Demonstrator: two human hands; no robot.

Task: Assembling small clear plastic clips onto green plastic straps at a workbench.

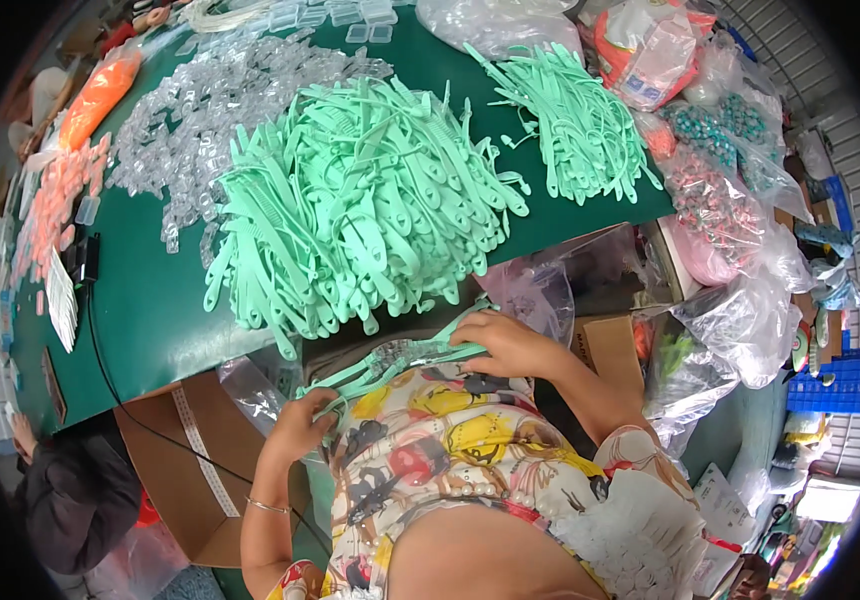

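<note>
A few mint-green plastic straps (370,374) stretch between my hands, in front of my patterned top and just below the table's near edge. My left hand (300,427) is closed around their left end. At the other end, my right hand (503,343) curls its fingers over the straps, with the fingertips partly hidden. Some clear material lies along the middle of the straps; I cannot make out what it is. Just beyond my hands, a large heap of similar green straps (360,200) covers the table's near middle. To its right lies a smaller heap of green straps (590,130).
Clear plastic pieces (215,120) spread over the green table (160,330) behind the large heap. Peach-coloured pieces (55,190) and a black cable (100,350) lie left. Filled plastic bags (715,200) crowd the right. A cardboard box (165,440) stands below; another person's dark sleeve (80,500) shows lower left.
</note>
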